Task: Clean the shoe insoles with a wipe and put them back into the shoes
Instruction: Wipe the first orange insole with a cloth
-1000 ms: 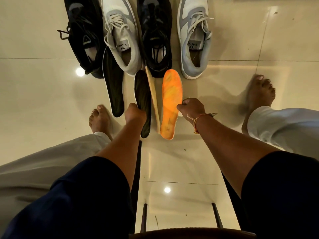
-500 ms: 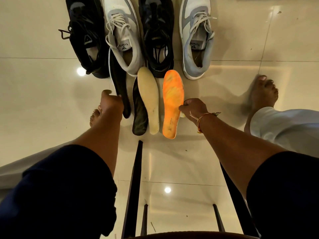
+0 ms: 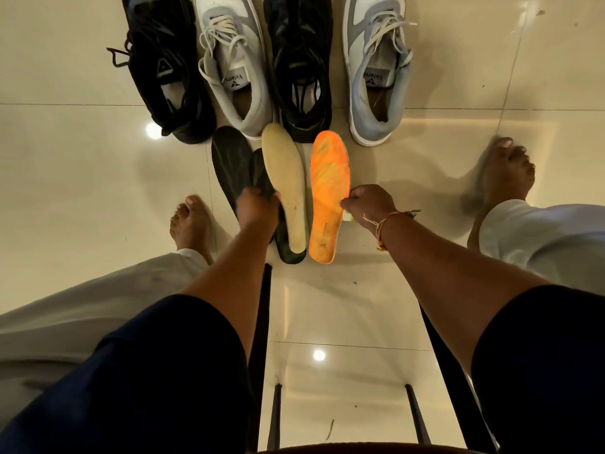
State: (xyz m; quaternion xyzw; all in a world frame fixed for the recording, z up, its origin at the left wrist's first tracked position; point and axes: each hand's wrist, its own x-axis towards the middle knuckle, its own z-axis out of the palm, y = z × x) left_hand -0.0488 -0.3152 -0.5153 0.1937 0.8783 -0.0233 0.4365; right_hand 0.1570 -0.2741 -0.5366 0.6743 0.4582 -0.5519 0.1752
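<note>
On the tiled floor a black shoe, a white shoe, a second black shoe and a pale blue shoe stand in a row. Just before them lie four insoles. The left hand rests with bent fingers on the outer black insole and the inner black insole; whether it grips either cannot be told. The cream insole overlaps the inner one. The right hand pinches the right edge of the orange insole.
</note>
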